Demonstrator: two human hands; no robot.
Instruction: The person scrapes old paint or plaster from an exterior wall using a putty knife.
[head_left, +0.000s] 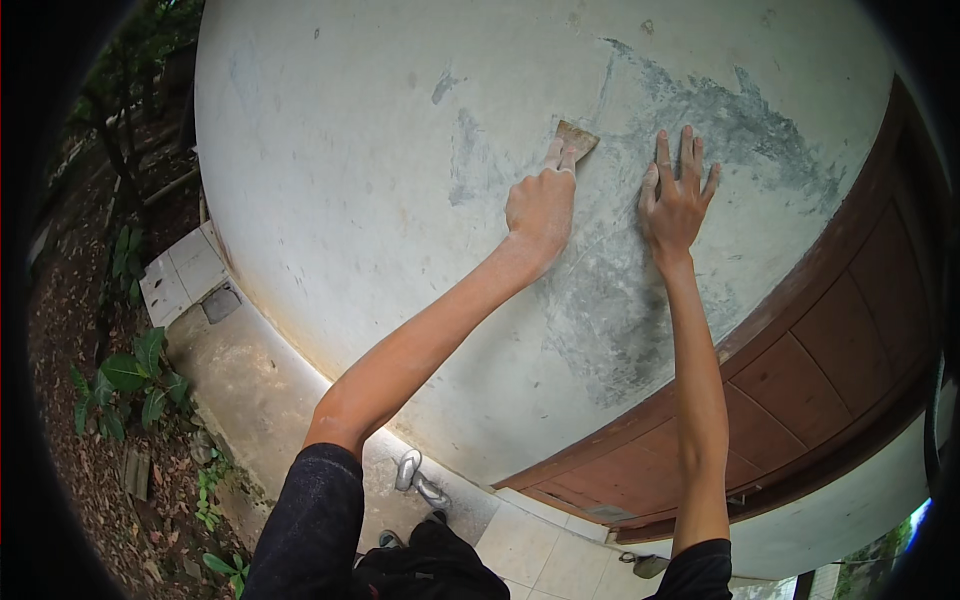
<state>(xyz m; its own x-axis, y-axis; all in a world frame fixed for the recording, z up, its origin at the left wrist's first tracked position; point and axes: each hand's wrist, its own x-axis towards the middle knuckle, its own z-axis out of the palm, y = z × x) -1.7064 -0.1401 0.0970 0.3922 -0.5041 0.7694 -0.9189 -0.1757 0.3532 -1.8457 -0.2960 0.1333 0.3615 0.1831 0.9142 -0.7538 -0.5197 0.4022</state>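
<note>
My left hand (541, 204) grips a putty knife (576, 141) by its handle, two fingers stretched along the blade. The blade's wide edge points up and lies against the white painted wall (360, 180). Dust coats the hand and wrist. To the right, my right hand (676, 199) rests on the wall with its fingers spread and holds nothing. Around and below it the paint is scraped to a grey patch (615, 322). Another bare grey area (735, 120) reaches up and right of the fingertips. Smaller grey scrapes (466, 157) mark the wall left of the blade.
A brown wooden door (795, 382) in its frame borders the wall on the right. Grey sandals (420, 480) lie on the concrete walkway (247, 375) by the wall's foot. Pale floor tiles (525, 547) adjoin it. Leafy plants (135, 375) and leaf-strewn soil (82, 300) are at left.
</note>
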